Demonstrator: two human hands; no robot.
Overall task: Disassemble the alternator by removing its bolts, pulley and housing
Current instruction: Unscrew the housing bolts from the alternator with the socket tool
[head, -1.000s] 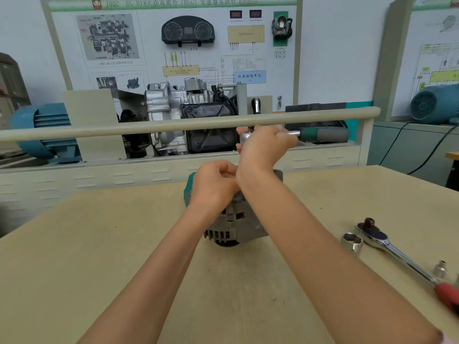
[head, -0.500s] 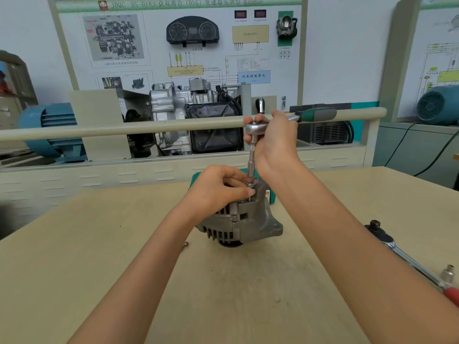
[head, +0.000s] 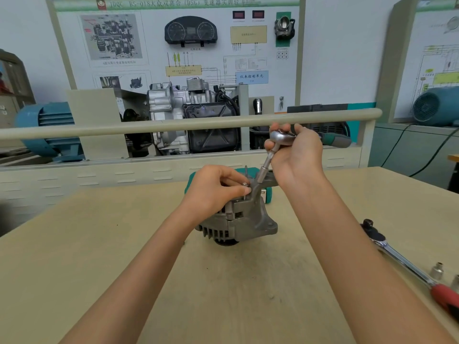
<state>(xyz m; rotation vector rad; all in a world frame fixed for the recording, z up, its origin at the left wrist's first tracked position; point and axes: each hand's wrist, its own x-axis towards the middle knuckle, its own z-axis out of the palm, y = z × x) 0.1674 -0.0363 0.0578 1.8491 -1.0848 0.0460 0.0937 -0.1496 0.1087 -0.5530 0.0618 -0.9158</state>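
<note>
Alternator (head: 238,219) standing at mid-table (head: 99,256), pulley end down. Left hand (head: 213,189) rests on the housing top, fingertips pinching a small bolt (head: 245,184). Right hand (head: 295,155) is closed around the green-handled ratchet (head: 280,136), whose tilted extension (head: 264,170) meets the housing, apparently on a second bolt. A red-handled ratchet (head: 402,264) and loose sockets (head: 437,270) lie to the right.

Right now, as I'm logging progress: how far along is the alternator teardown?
Early. One bolt looks backed out, pinched by the left hand. The right hand holds the ratchet, socket tilted near the alternator. The housing is still together; the pulley is hidden underneath.
</note>
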